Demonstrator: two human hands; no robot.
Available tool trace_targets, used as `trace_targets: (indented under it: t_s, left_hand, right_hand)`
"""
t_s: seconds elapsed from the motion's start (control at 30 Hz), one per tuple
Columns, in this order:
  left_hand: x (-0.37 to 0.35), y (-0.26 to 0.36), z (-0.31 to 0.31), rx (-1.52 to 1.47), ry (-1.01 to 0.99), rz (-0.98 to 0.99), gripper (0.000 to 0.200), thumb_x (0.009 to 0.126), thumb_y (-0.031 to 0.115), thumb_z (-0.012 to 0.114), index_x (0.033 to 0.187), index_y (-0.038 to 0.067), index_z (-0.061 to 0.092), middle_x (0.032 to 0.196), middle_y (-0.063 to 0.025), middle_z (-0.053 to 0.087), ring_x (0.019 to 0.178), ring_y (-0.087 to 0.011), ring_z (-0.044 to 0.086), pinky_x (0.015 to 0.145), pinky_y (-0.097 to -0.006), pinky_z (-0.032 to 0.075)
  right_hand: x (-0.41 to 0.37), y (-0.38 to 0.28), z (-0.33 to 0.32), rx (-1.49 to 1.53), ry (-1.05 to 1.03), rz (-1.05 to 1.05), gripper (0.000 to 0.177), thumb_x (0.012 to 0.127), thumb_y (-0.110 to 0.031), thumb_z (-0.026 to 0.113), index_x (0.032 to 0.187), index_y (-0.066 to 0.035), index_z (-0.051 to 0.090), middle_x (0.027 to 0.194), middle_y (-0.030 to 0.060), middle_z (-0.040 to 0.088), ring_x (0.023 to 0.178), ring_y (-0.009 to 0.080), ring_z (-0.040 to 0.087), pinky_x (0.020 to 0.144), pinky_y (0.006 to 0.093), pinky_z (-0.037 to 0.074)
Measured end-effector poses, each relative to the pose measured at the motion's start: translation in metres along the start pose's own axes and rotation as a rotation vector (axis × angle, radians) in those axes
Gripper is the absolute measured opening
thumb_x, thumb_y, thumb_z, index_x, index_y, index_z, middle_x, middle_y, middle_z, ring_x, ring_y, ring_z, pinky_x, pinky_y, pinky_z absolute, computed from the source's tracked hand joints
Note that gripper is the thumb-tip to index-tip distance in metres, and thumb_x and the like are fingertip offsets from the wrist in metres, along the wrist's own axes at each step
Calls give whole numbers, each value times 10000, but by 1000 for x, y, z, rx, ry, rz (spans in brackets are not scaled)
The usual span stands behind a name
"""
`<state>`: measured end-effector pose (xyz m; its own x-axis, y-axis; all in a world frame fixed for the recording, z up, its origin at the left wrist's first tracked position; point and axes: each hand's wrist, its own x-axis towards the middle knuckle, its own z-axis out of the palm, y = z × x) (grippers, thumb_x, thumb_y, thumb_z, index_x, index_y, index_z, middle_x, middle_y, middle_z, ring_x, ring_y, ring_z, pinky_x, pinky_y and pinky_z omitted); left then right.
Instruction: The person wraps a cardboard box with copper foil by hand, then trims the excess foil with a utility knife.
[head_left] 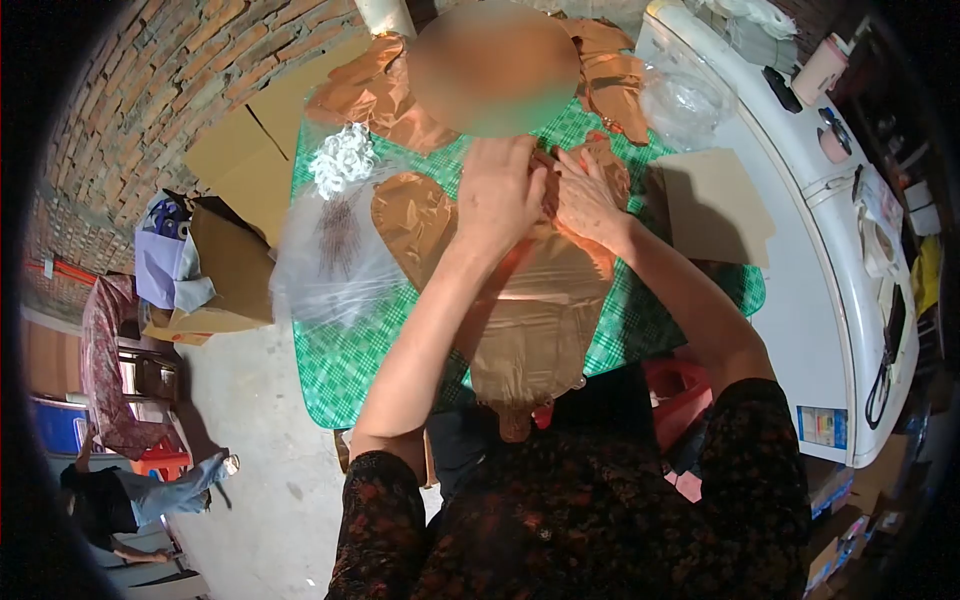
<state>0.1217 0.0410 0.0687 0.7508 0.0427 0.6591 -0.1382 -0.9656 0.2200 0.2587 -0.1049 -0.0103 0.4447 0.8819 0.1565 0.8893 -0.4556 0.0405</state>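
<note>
A flat copper-coloured foil balloon point(535, 345), uninflated and creased, stretches from the green checked table toward my lap, with a narrow tab at its near end. My left hand point(500, 190) is closed at its far part, fingers bent together on the foil. Beside it, my right hand point(590, 205) lies on the foil with its fingers apart, tips close to the left hand. What lies between the fingertips is partly hidden. Left of my left hand is a rounded foil piece point(415, 225). More crumpled foil point(385, 95) lies at the far left, partly behind a blurred patch.
White curly ribbon point(342, 160) and a clear plastic bag point(335, 250) are on the table's left. A cardboard piece point(715, 205) lies at right, by a white fridge-like appliance point(810, 310). An open carton point(225, 270) stands at left; another person point(110, 500) is further off.
</note>
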Motion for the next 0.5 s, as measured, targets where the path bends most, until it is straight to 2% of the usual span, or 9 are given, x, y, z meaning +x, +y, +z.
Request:
trace_targets:
  t_s: [0.03,0.1,0.2,0.27,0.3,0.4,0.5]
  left_hand:
    - [0,-4,9,3,-45,4,497,987,228,691,1413,-11,601,1494,-238,579,1432,-404,513,1210,-525,380]
    - [-8,-15,34,12,-131,12,497,1011,213,648,1455,1,580,1514,-233,570,1446,-391,506,1219,-517,372]
    - [-31,-37,62,23,-191,-59,562,1058,298,560,1543,18,509,1589,-232,510,1504,-392,443,1259,-526,319]
    - [-48,-43,78,103,-166,-60,595,1040,318,552,1548,15,493,1605,-239,476,1518,-397,408,1267,-541,289]
    - [-52,-41,77,142,-154,-63,611,1031,329,549,1551,13,485,1614,-243,460,1526,-400,390,1271,-548,275]
    - [-50,-38,74,155,-306,-149,635,1095,409,433,1609,36,436,1697,-220,374,1592,-375,312,1304,-552,220]
    - [-49,-37,74,193,-313,-148,631,1093,406,439,1609,44,442,1694,-211,386,1588,-370,322,1304,-546,224]
  right_hand:
    - [1,0,-1,-25,-36,8,512,1003,-193,536,1490,-33,542,1579,117,508,1597,338,301,1250,635,215]
    - [-2,-2,-4,89,53,18,506,1021,-177,512,1508,-41,531,1609,114,487,1598,334,301,1258,629,209]
    - [-4,-5,-5,208,133,30,511,1044,-158,486,1544,-50,504,1659,107,444,1602,327,298,1273,618,191]
    - [-5,-6,-5,232,129,38,523,1053,-152,481,1566,-52,484,1689,101,413,1604,323,296,1284,611,178]
    - [-5,-7,-6,222,110,40,530,1055,-150,482,1576,-52,474,1702,97,398,1604,321,295,1288,608,172]
    - [-4,-8,-15,189,71,40,543,1051,-146,499,1585,-53,466,1713,91,385,1604,318,295,1298,603,158]
    - [-5,-8,-20,162,36,58,549,1051,-147,510,1591,-57,460,1715,84,384,1615,310,274,1302,598,152]
